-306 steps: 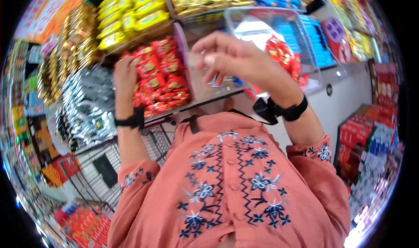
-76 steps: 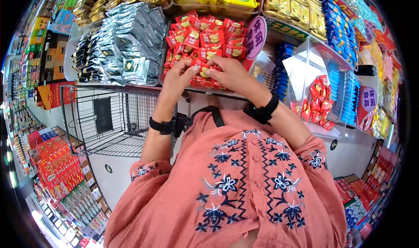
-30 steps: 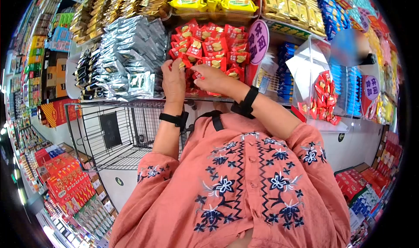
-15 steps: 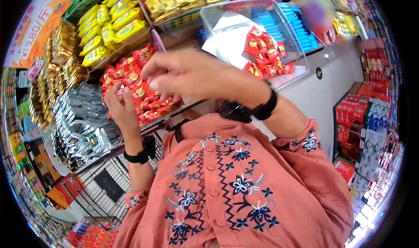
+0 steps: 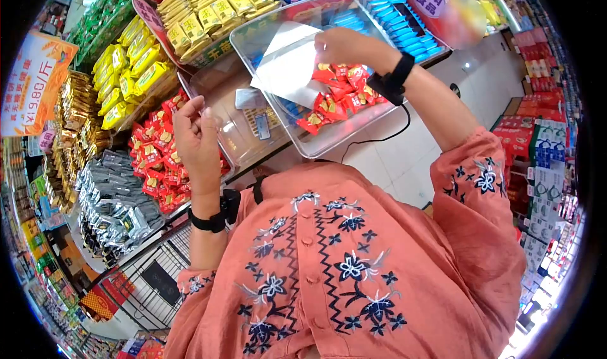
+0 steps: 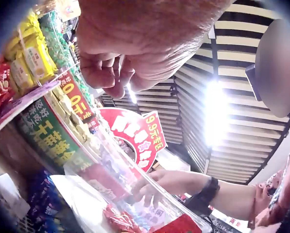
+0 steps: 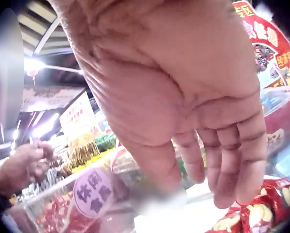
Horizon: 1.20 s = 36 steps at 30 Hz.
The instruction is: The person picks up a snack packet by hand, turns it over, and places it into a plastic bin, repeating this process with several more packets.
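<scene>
In the head view my right hand (image 5: 354, 48) hangs over a clear plastic box (image 5: 316, 154) with a white sheet (image 5: 294, 59) and several red snack packets (image 5: 341, 97) inside. The right wrist view shows this hand's palm (image 7: 183, 97), fingers pointing down and nearly straight, above the red packets (image 7: 256, 216); nothing shows held in it. My left hand (image 5: 197, 138) is raised beside the heap of red snack packets (image 5: 155, 153), overlapping the heap's right side in the head view. Its fingers are loosely bent, and no packet shows in them, also in the left wrist view (image 6: 140, 34).
Silver packets (image 5: 117, 194), yellow packets (image 5: 129, 74) and gold packets (image 5: 215, 11) fill neighbouring bins. Blue packets (image 5: 398, 21) lie behind the box. A wire shopping cart (image 5: 155, 283) stands at the lower left. A black cable (image 5: 386, 136) hangs below the box's edge.
My right hand has moved from above the red heap, rightward over the clear box. My left hand has lifted from the heap. The head view has swung right.
</scene>
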### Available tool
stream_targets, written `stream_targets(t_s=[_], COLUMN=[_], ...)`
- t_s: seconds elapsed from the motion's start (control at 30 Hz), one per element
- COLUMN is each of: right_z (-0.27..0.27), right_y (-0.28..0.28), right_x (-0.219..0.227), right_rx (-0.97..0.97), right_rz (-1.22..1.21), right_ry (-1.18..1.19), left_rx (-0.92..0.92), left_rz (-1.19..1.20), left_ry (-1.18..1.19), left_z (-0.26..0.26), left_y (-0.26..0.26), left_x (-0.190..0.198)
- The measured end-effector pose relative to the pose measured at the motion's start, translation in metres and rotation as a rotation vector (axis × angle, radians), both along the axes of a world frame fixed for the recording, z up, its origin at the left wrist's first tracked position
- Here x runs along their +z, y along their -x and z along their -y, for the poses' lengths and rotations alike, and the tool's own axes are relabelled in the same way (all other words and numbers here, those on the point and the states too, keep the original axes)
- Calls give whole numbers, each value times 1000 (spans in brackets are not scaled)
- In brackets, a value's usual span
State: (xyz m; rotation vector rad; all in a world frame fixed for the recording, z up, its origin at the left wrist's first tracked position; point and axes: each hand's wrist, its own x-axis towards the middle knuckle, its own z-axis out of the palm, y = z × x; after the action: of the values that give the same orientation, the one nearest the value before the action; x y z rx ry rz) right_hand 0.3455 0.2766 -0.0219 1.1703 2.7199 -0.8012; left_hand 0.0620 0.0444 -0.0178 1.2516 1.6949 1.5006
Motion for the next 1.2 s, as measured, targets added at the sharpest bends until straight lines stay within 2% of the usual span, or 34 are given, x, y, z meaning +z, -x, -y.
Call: stream_targets(t_s=[0.13, 0.2, 0.37, 0.47, 0.57, 0.67, 0.8, 0.9, 1.0, 1.03, 1.07, 1.13, 1.2], right_z=[5, 12, 11, 16, 15, 11, 24, 29, 14, 8, 6, 17, 18], right_y=[-1, 2, 5, 10, 9, 3, 7, 11, 12, 12, 10, 16, 11], right_x=[-26, -24, -44, -43, -57, -73, -64, -49, -45, -40, -36, 24, 38], right_rx=[129, 129, 276, 259, 294, 369, 366, 269, 220, 255, 116, -165, -195], right_rz=[93, 168, 363, 398, 399, 247, 199, 164, 18, -106, -145, -214, -483], right_ry=[-50, -49, -161, -158, -156, -181, -283, -220, -81, -35, 180, 605, 814], left_rx=[11, 18, 37, 39, 36, 43, 42, 50, 39, 33, 17, -10, -85], left_rz=[-84, -65, -38, -25, -42, -34, -30, -20, -31, -38, -9, 51, 95], left_ry=[-5, 13, 26, 28, 45, 78, 73, 69, 73, 75, 74, 71, 154], left_z=[-6, -7, -9, -7, -6, -4, -4, -1, 2, 3, 4, 4, 3], left_y=[-14, -19, -32, -33, -30, -29, -27, -26, -21, -19, -16, -12, -13], left_x=[-5, -5, -4, -5, -8, -9, -10, -9, -11, -13, -14, -17, -3])
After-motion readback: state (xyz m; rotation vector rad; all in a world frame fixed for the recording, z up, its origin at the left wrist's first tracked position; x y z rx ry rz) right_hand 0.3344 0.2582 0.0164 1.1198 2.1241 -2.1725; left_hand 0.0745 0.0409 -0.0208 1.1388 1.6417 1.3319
